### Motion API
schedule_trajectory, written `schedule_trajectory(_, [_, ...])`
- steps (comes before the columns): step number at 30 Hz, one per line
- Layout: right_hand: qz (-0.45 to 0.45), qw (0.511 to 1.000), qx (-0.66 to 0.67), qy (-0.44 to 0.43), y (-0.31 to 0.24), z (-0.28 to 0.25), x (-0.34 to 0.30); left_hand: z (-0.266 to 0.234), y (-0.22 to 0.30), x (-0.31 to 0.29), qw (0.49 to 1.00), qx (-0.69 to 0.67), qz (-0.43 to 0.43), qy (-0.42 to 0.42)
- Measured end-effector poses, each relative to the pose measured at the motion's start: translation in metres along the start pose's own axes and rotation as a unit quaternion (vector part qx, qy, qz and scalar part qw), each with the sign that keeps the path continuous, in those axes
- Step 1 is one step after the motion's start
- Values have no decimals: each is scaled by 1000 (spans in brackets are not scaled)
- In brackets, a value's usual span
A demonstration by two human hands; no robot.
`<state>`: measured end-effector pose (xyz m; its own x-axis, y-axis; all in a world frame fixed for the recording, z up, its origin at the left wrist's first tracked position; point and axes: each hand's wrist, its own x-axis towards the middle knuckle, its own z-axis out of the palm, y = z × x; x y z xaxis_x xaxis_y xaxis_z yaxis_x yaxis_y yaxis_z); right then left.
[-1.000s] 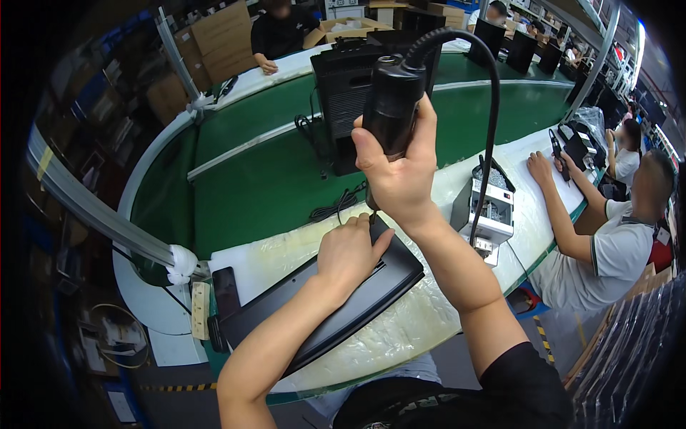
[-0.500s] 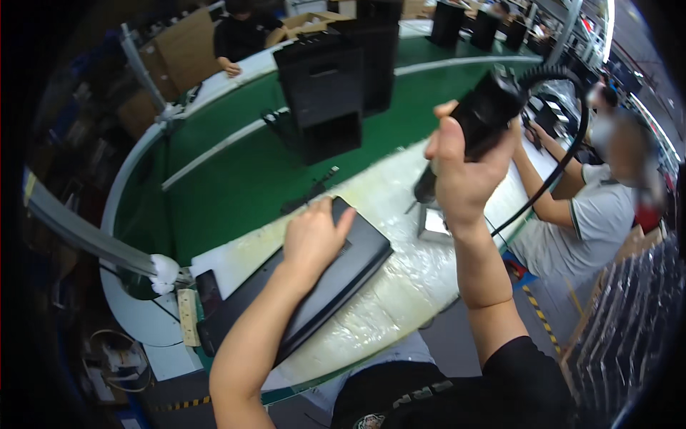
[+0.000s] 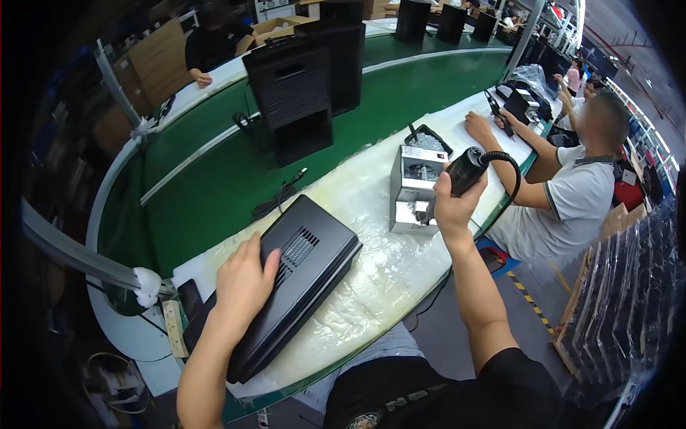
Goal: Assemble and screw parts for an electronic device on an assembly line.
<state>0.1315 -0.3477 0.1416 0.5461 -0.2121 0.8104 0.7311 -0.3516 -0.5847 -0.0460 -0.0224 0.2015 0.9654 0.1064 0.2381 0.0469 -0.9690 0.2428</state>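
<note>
- Your left hand [image 3: 243, 282] lies flat, fingers spread, on one black flat case [image 3: 286, 282] near the bench's [image 3: 371, 286] near edge.
- Your right hand [image 3: 451, 207] is clamped around one black power screwdriver [image 3: 464, 171], raised over the bench's right edge; its cable loops right.
- One grey screw feeder box [image 3: 413, 187] stands just left of that hand.
- Two black tower units [image 3: 314, 79] stand on the green conveyor belt [image 3: 207, 193].

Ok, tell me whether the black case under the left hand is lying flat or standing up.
Lying flat: the black case rests broad side down on the bench, left hand on top.
</note>
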Motion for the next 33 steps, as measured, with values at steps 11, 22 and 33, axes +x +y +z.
schedule_trajectory(11, [18, 919, 382, -92, -227, 89, 41, -14, -42, -60, 996, -32, -74, 41])
schedule_trajectory(22, [-54, 872, 447, -191, -275, 196, -5, -10, -43, -64, 997, -7, -42, 59])
schedule_trajectory(33, [17, 856, 457, -242, -275, 212, -28, -10, -51, -63, 998, -1, -32, 46])
